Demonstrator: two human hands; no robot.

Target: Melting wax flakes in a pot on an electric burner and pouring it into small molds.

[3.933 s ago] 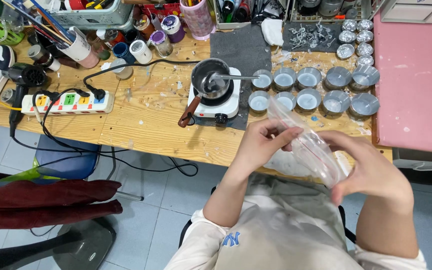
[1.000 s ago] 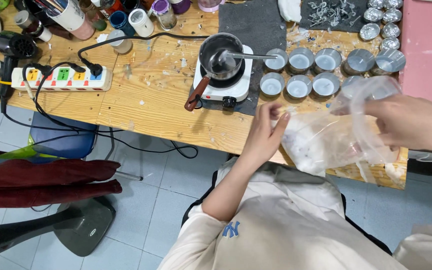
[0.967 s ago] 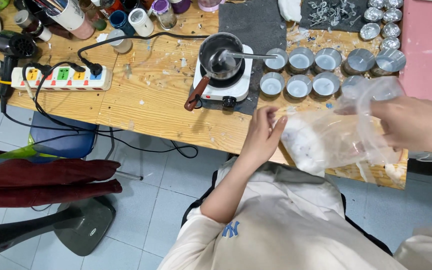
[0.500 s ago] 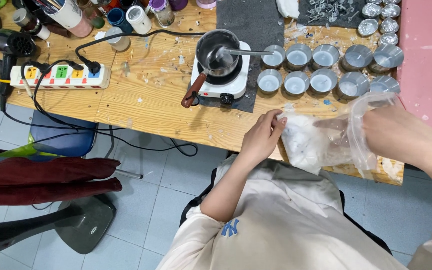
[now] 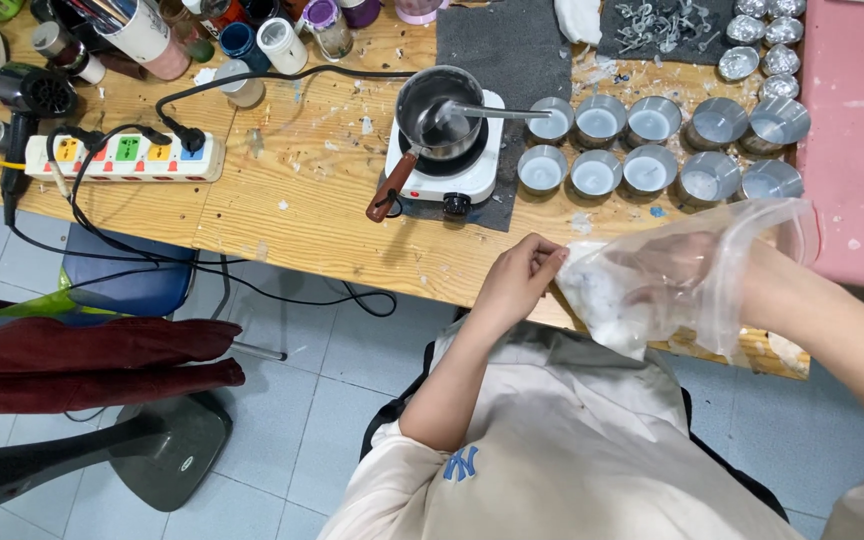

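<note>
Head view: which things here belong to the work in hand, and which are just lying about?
In hand:
- clear plastic bag with white bits, left hand pinching its corner, right hand reaching inside
- metal cups of white wax
- small pot on the white hotplate

Lying about:
- power strip
- hair dryer
- jars at the bench's far edge
- pink board

Hobby workshop — wax-flecked bench (image 5: 302, 215), hotplate (image 5: 444, 165), metal cups (image 5: 597, 172) w/ wax
</note>
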